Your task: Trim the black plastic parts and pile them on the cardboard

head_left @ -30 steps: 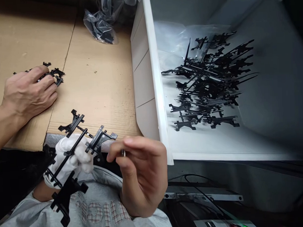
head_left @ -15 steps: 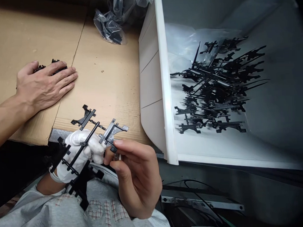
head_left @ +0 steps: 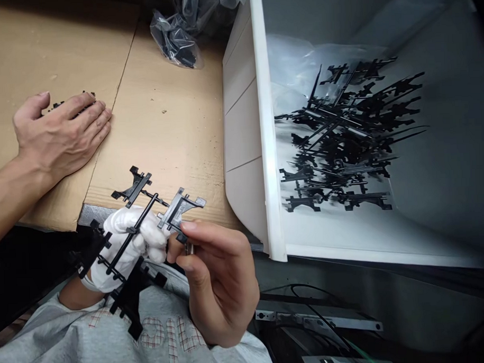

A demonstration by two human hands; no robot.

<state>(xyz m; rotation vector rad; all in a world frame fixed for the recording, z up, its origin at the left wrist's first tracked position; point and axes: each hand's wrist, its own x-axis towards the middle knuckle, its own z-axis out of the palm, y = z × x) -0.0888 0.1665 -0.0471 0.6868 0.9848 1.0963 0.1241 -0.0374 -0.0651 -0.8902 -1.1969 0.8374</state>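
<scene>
My left hand (head_left: 150,232), in a white glove, is closed round a black plastic sprue (head_left: 135,233) with several bracket-shaped parts branching off its central rod. My bare right hand (head_left: 225,280) is closed at the right side of the sprue. Its index fingertip touches the nearest black bracket-shaped part (head_left: 178,209). Between its thumb and fingers shows a small shiny metal piece (head_left: 189,249), mostly hidden by the fingers.
Another person's hand (head_left: 63,129) lies flat over black parts on the cardboard-covered table (head_left: 176,131). A clear plastic bag (head_left: 177,43) with dark contents sits at the back. On the right, a white bin (head_left: 269,149) holds many black sprues (head_left: 343,135). Cables and metal equipment (head_left: 318,319) are below it.
The other person's hand has slid a little to the left over the black parts. My two hands and the sprue stay almost where they were.
</scene>
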